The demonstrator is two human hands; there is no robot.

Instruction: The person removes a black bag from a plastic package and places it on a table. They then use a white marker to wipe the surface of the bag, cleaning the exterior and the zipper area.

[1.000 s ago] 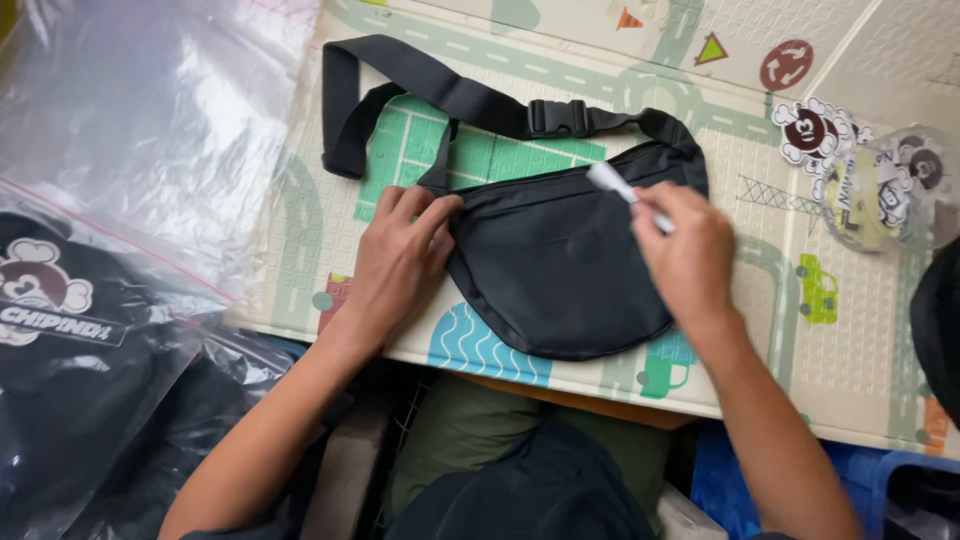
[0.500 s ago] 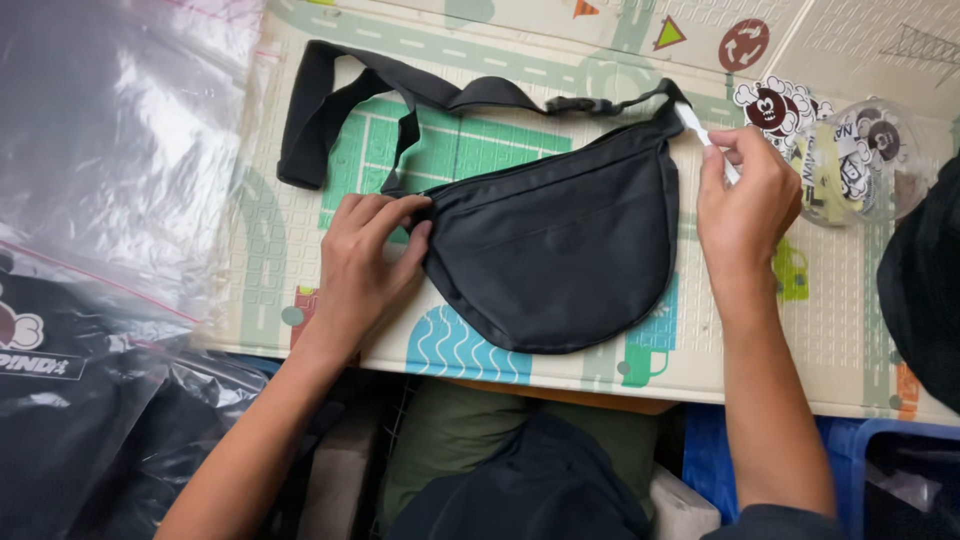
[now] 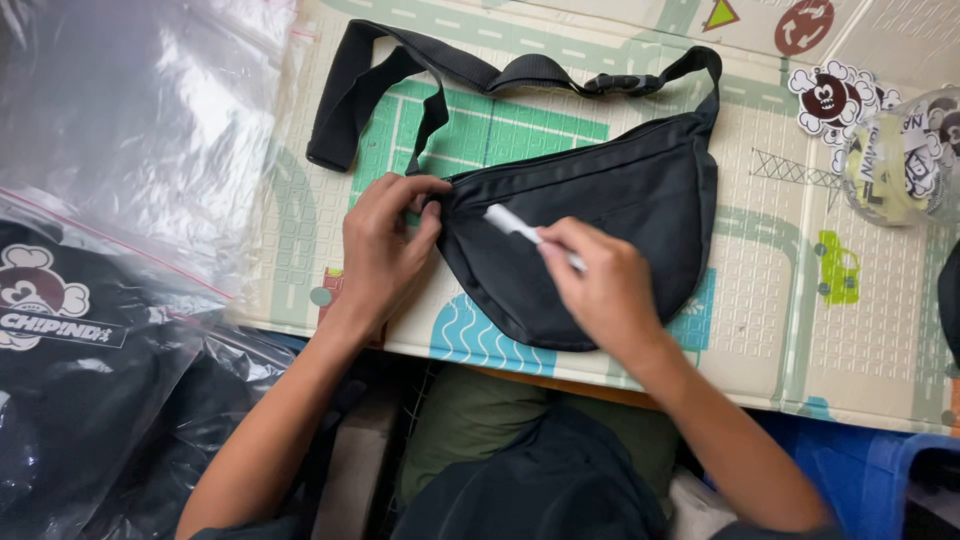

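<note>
**op:** Fingers (image 3: 400, 190) on the left hand (image 3: 385, 250) are curled tight from what I see in the head view, pinching the left tip of the black sling bag (image 3: 600, 230) right where the strap meets the body. Right hand (image 3: 600, 290) lies on top of the bag's middle, fingers closed around a thin white marker-like stick (image 3: 515, 225) whose free end points up-left toward the left hand. Can't tell if its tip actually touches the fabric.

**reply:** where's the bag sitting though?

**op:** Flat on a foam play mat (image 3: 780, 290) with a road and green car print, rounded bottom edge toward the person, close to the mat's near edge. Its strap (image 3: 430, 65) loops above the bag, across the far side of the mat, with a buckle (image 3: 625, 83) up and right of the bag's top seam. Left of the bag, off the mat, there's a pile of clear plastic bags (image 3: 130, 120) with dark printed clothing inside. Right of the bag, cartoon stickers (image 3: 830, 100) and a clear round tub (image 3: 895, 160) sit on the mat, well apart from both hands. Only one view, so that's all I've got.
</note>
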